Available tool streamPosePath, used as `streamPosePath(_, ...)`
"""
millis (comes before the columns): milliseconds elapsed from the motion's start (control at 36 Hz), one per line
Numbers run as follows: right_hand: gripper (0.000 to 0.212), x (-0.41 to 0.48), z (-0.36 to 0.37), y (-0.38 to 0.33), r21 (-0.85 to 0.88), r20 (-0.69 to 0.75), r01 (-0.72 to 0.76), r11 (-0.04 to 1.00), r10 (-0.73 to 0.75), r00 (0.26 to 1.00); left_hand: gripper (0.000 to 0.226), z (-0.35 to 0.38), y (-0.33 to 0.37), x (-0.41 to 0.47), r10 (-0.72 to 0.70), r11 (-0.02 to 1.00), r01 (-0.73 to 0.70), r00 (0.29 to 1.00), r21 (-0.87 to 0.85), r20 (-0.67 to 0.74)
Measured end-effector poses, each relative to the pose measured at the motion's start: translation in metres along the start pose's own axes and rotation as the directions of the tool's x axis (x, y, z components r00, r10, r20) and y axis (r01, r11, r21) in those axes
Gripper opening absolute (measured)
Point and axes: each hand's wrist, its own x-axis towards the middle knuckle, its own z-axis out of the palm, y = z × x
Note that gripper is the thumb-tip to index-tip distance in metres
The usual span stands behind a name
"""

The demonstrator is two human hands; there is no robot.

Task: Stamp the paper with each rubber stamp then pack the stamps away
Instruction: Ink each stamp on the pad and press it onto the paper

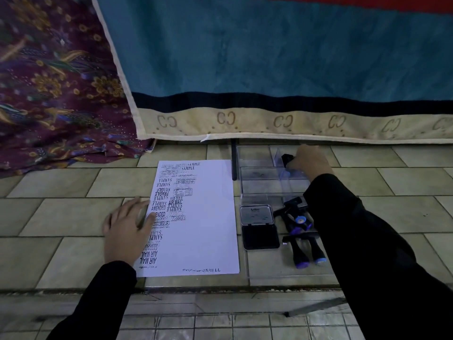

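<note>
While pressing paper [203,217] with straight-fingered left hand [125,231], gripping stamp [286,159] with right hand [310,163] in box [257,168] at far edge of table [196,282].

Head-worn wide view, forward and down, close

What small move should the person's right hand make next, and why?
Probably let go of the black stamp so it rests in the clear compartment box. The right hand grips it inside a compartment, the paper already carries many prints, and several more stamps lie loose beside the open ink pad, not yet packed.
</note>
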Motion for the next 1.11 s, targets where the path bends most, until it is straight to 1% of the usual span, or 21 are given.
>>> streamPosePath(56, 0.024, 0.001, -0.001, -0.002, -0.031, 0.016, -0.011, 0.999, 0.012, 1.0, 0.047, 0.0, 0.0, 0.0, -0.001, 1.0, 0.001, 1.0, 0.003, 0.0)
streamPosePath(139, 0.025, 0.002, -0.002, -0.002, -0.058, 0.031, -0.028, 0.998, 0.03, 0.999, 0.047, 0.0, -0.001, 0.0, 0.003, 1.0, -0.003, 1.0, 0.003, 0.0)
streamPosePath(194, 0.021, 0.002, -0.001, -0.002, -0.061, 0.024, -0.027, 0.998, 0.029, 0.999, 0.046, 0.0, 0.0, 0.0, 0.007, 1.0, -0.007, 1.0, 0.002, -0.004)
streamPosePath(250, 0.017, 0.003, -0.001, -0.002, -0.026, 0.003, -0.026, 0.999, 0.026, 1.0, 0.046, 0.0, 0.0, 0.0, 0.005, 1.0, -0.005, 1.0, -0.001, -0.007)
streamPosePath(306, 0.02, 0.004, 0.0, -0.001, 0.032, -0.032, -0.032, 0.999, 0.033, 0.999, 0.046, 0.0, 0.0, 0.0, 0.0, 1.0, 0.0, 1.0, -0.003, -0.006)
streamPosePath(361, 0.025, 0.002, -0.001, 0.001, 0.107, -0.103, -0.031, 0.994, 0.042, 0.994, 0.047, 0.0, -0.001, 0.0, -0.001, 1.0, 0.001, 1.0, -0.002, -0.003)
streamPosePath(417, 0.028, -0.004, -0.003, 0.001, 0.175, -0.214, 0.018, 0.984, 0.02, 0.977, 0.047, 0.0, -0.001, 0.0, -0.001, 1.0, 0.001, 1.0, 0.0, 0.0)
streamPosePath(500, 0.025, -0.02, -0.007, 0.0, 0.267, -0.379, 0.173, 0.948, -0.062, 0.923, 0.047, 0.0, 0.0, 0.0, -0.001, 1.0, 0.001, 1.0, 0.002, 0.0)
streamPosePath(556, 0.019, -0.036, -0.01, -0.004, 0.346, -0.432, 0.274, 0.897, -0.106, 0.896, 0.047, 0.0, 0.0, 0.0, -0.006, 1.0, 0.006, 1.0, -0.008, -0.004)
streamPosePath(611, 0.012, -0.054, -0.01, -0.009, 0.442, -0.405, 0.338, 0.831, -0.152, 0.902, 0.047, 0.0, 0.001, -0.001, -0.013, 1.0, 0.012, 1.0, -0.023, -0.009)
streamPosePath(694, 0.017, -0.082, -0.004, -0.012, 0.495, -0.295, 0.396, 0.773, -0.279, 0.914, 0.047, -0.001, 0.002, -0.002, -0.021, 0.998, 0.02, 1.0, -0.052, -0.012)
streamPosePath(778, 0.021, -0.108, 0.007, -0.011, 0.566, -0.238, 0.447, 0.692, -0.382, 0.893, 0.046, -0.002, 0.003, -0.003, -0.018, 0.998, 0.017, 1.0, -0.057, -0.015)
streamPosePath(806, 0.019, -0.116, 0.01, -0.01, 0.571, -0.22, 0.459, 0.681, -0.411, 0.885, 0.046, -0.002, 0.003, -0.003, -0.019, 0.998, 0.018, 1.0, -0.058, -0.014)
streamPosePath(889, 0.021, -0.133, 0.02, -0.004, 0.543, -0.149, 0.48, 0.689, -0.484, 0.862, 0.046, -0.002, 0.003, -0.003, -0.023, 0.998, 0.022, 1.0, -0.06, -0.006)
streamPosePath(1000, 0.04, -0.146, 0.026, 0.001, 0.533, -0.046, 0.444, 0.72, -0.5, 0.865, 0.045, -0.003, 0.003, -0.003, -0.025, 0.998, 0.025, 1.0, -0.057, -0.002)
streamPosePath(1056, 0.037, -0.15, 0.027, 0.002, 0.494, -0.024, 0.46, 0.738, -0.517, 0.855, 0.045, -0.004, 0.004, -0.003, -0.024, 0.998, 0.024, 1.0, -0.056, -0.002)
streamPosePath(1111, 0.03, -0.153, 0.028, 0.003, 0.471, -0.037, 0.496, 0.729, -0.546, 0.837, 0.046, -0.004, 0.004, -0.004, -0.019, 0.998, 0.019, 1.0, -0.055, 0.0)
